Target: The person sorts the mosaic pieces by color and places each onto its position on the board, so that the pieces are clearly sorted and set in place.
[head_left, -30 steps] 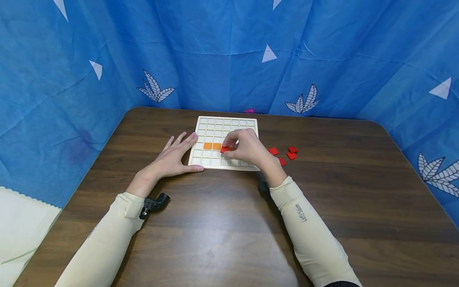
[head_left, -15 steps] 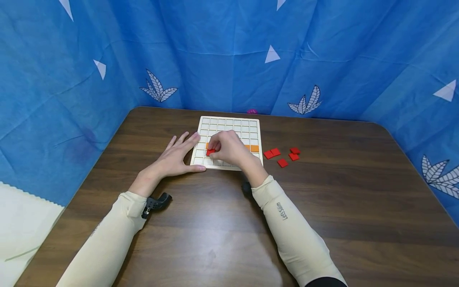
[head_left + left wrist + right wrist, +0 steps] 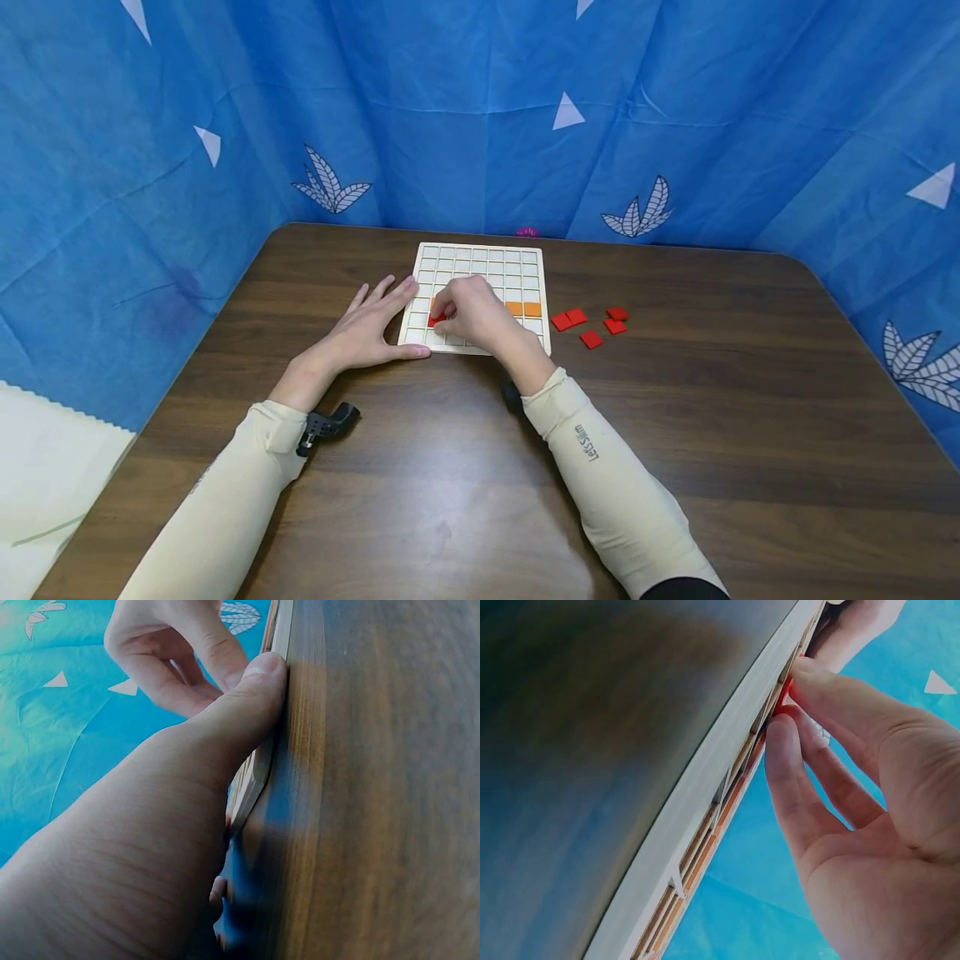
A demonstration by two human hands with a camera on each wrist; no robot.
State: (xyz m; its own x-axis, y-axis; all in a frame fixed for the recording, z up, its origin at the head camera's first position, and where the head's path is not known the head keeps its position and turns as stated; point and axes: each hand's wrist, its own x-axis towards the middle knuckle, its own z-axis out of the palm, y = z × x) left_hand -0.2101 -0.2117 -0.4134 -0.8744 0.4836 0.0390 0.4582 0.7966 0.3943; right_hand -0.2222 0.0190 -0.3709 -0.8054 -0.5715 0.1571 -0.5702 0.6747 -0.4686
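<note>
A pale grid board [image 3: 480, 255] lies on the table, with a row of orange tiles [image 3: 532, 309] set in its cells, partly covered by my right hand. My right hand [image 3: 476, 315] pinches a red square tile [image 3: 434, 321] between thumb and fingers over the board's left part. In the right wrist view that red tile [image 3: 784, 695] is at the grid's cells, between the fingertips. My left hand [image 3: 362, 332] has its fingers spread, touching the board's left edge. Its thumb [image 3: 259, 682] lies along the board's near left corner.
Several loose red tiles [image 3: 591, 340] lie on the brown wooden table [image 3: 720, 367] just right of the board. A blue patterned cloth [image 3: 450, 117] hangs behind the table and along its sides. White cloth [image 3: 52, 475] shows at the lower left.
My right hand has moved left across the board with the red tile and lowered slightly, uncovering orange tiles at the row's right end. The left hand has kept its place.
</note>
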